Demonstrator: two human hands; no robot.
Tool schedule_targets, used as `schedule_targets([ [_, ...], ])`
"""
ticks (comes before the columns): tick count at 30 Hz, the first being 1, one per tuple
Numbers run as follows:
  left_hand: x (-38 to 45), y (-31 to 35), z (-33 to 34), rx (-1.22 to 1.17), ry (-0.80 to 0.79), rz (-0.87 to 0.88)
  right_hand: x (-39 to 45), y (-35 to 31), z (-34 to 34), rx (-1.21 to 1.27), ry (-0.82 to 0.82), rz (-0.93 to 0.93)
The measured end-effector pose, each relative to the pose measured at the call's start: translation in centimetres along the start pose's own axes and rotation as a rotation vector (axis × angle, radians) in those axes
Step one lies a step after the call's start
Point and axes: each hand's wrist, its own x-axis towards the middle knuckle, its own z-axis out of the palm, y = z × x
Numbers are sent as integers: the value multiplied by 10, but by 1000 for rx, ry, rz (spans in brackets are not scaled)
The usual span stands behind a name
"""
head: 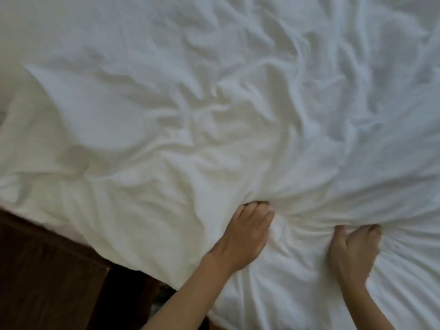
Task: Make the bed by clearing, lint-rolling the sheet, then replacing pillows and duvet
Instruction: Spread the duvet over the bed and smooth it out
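A crumpled white duvet [214,115] fills nearly the whole head view, its near edge hanging over the side of the bed at the lower left. My left hand [247,232] grips a bunch of the duvet's fabric near the bottom centre, fingertips sunk into the folds. To its right my right hand [354,251] also grips gathered fabric, with creases fanning out from both hands. No pillows or lint roller are in view.
A dark brown bed skirt or bed base [47,270] shows below the duvet's edge at the lower left. A sliver of dim floor [162,298] lies beside my left forearm.
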Motion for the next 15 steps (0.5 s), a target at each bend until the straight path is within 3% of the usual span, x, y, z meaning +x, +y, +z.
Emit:
schedule_targets([
  [3, -19, -100, -34, 166, 84, -160, -25, -81, 19, 236, 112, 152],
  [5, -41, -180, -69, 230, 51, -340, -55, -148, 51, 191, 63, -9],
  [8, -73, -290, -133, 342, -3, -455, -118, -243, 113, 5, -152, -379],
  [11, -92, -357, -190, 344, 87, -694, -165, -317, 153, -107, -264, -635],
  [13, -102, -382, -212, 338, 116, -762, -180, -348, 169, -142, -302, -712],
  [15, -112, -394, -219, 232, 175, -950, -187, -363, 175, -156, -267, -681],
])
